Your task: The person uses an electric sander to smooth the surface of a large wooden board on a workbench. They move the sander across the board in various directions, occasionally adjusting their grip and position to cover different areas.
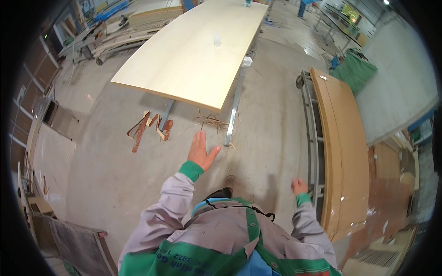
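My left hand (201,152) reaches forward over the floor, fingers stretched out and thumb apart, holding nothing. Beyond its fingertips is the near end of a long pale wooden panel (179,60), which lies flat on metal supports; the hand does not touch it. Off to the right, lower down, my right hand (299,186) hangs beside a cart with its fingers curled in; nothing shows in it. A clear plastic cup-like piece (217,40) stands on the panel. At the panel's far end is a small green-and-white object (247,2), too small to name.
Brown and pale strips (140,131) and thin shavings (212,122) litter the floor near the metal legs (234,112). Brown boards (343,152) lean on a wheeled cart at right, below a green sack (354,66). Stacked timber (147,20) stands far left. Another person (302,8) stands far back.
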A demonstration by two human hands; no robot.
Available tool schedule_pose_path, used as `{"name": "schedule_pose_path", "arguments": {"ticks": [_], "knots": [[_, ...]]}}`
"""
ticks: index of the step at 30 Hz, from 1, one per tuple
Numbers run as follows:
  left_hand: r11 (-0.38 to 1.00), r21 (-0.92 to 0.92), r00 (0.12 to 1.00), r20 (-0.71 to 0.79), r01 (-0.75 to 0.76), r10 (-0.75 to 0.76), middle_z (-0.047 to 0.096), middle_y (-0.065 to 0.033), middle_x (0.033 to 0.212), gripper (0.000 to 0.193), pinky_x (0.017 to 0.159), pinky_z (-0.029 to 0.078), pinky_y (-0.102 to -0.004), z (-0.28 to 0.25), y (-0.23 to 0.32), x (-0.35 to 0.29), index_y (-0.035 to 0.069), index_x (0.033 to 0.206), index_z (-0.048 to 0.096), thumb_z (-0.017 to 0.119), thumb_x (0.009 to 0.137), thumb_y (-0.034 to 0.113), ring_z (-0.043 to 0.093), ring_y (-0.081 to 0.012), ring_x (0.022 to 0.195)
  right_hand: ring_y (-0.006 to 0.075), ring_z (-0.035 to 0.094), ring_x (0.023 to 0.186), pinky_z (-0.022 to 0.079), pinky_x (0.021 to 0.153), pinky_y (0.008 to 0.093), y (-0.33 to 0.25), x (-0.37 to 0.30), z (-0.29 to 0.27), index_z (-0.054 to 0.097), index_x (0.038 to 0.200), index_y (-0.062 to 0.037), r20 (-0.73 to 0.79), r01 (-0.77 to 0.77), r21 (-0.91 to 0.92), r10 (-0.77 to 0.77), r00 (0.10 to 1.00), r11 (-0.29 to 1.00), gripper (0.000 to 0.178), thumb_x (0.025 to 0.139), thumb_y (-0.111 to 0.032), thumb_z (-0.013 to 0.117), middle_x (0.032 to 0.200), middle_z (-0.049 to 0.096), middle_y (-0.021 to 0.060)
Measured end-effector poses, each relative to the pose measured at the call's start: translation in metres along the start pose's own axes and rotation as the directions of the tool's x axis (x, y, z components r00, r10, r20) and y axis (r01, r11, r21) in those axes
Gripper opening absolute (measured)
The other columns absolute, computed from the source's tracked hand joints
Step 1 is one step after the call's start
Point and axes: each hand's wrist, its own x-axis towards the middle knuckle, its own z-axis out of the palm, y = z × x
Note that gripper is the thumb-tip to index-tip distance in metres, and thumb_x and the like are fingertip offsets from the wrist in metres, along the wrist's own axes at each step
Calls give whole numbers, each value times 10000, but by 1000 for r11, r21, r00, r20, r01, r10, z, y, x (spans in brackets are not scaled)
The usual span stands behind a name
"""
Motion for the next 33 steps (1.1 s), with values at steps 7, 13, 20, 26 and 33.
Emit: {"name": "schedule_pose_path", "arguments": {"ticks": [7,13,20,26,33], "knots": [[880,476,979,182,-9,-88,206,-385,1622,1075,1264,131,-573,65,12,171,-144,1558,215,678,897,566,165,-528,1531,333,719,1040,523,917,542,182,10,-11,569,1426,-235,506,258,-795,364,782,550,627,829,-351,721,1064,779,32],[781,579,892,194,232,-409,199,-434,1597,1144,1257,125,-597,97,54,216,-180,1534,243,668,854,635,163,-575,1513,339,720,1027,520,917,542,148,175,-8,586,1400,-236,499,-51,-746,609,616,663,563,861,-360,690,1056,775,74],[801,237,712,367,550,-598,314,-383,1581,1251,1211,330,-494,113,94,386,-94,1587,208,748,786,701,357,-489,1477,401,711,1022,525,946,513,0,554,-67,663,1268,-107,385,-2,-619,305,871,786,435,974,-415,572,1119,754,167],[744,-224,598,-470,630,-649,316,-348,1592,1278,1247,282,-432,152,12,590,-122,1577,176,907,736,504,318,-409,1511,389,666,1139,512,976,455,-286,830,-126,690,1221,6,78,110,-195,-97,992,975,523,969,-446,618,1196,706,237],[824,-297,472,-703,483,-531,373,-287,1591,1086,1223,320,-458,194,-68,755,-85,1558,281,889,777,361,383,-374,1481,370,691,999,527,874,457,-369,1023,-158,719,1094,14,19,187,-161,-186,982,969,493,943,-451,657,1035,733,212]]}}
